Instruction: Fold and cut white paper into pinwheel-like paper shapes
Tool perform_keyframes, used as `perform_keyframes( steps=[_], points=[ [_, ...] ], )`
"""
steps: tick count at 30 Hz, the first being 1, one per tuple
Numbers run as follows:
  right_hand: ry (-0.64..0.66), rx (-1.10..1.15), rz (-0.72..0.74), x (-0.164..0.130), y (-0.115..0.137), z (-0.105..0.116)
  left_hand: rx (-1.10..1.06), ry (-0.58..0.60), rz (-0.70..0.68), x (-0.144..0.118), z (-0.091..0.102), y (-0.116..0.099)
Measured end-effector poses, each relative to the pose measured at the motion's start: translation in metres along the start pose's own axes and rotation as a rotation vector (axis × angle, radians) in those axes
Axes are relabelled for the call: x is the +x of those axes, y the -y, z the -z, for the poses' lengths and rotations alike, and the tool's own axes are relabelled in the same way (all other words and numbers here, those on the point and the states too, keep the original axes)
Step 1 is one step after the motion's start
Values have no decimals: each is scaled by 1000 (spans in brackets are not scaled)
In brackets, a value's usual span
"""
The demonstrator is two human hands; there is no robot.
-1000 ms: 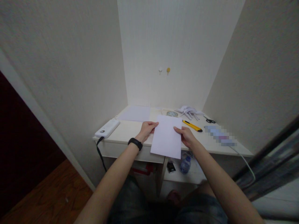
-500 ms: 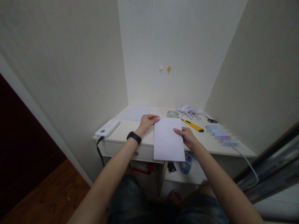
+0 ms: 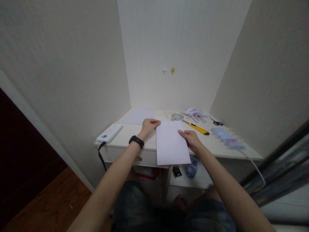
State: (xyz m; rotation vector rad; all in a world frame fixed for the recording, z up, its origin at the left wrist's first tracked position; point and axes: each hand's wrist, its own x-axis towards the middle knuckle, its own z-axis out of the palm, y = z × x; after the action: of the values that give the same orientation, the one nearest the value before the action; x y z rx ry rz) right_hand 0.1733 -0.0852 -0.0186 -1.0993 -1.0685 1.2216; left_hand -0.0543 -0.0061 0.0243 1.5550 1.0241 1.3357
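Note:
A white sheet of paper (image 3: 171, 146), possibly folded, is held up over the front edge of the white desk (image 3: 130, 133). My left hand (image 3: 150, 126) pinches its upper left corner. On the right edge, my right hand (image 3: 190, 139) grips the paper with the thumb on top and the fingers hidden behind. Just beyond the paper lie a roll of clear tape (image 3: 177, 117) and a yellow utility knife (image 3: 198, 129). A black watch (image 3: 136, 141) is on my left wrist.
More white paper (image 3: 138, 116) lies at the back left, near a white power bank (image 3: 109, 133) with a black cable. Crumpled paper strips (image 3: 195, 113) and black scissors (image 3: 218, 123) sit at the back right. A bottle (image 3: 191, 169) stands on the shelf below. Walls enclose the desk.
The paper has tilted slightly, its top edge shifting left. Both hands keep their hold on it. The whole view has shifted a little.

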Motion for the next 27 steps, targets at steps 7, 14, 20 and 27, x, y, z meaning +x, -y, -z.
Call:
perform_keyframes(
  steps=[7,14,20,27],
  points=[
    [-122,-59,50,4,-1,2,17,-106,115,3,9,11],
    [-39,47,-76,22,11,-2,-87,-144,200,3,4,13],
    [-159,38,-65,54,4,-15,-22,-75,238,13,-8,17],
    [-233,82,-52,69,4,-11,-24,-123,310,32,-10,30]
  ],
)
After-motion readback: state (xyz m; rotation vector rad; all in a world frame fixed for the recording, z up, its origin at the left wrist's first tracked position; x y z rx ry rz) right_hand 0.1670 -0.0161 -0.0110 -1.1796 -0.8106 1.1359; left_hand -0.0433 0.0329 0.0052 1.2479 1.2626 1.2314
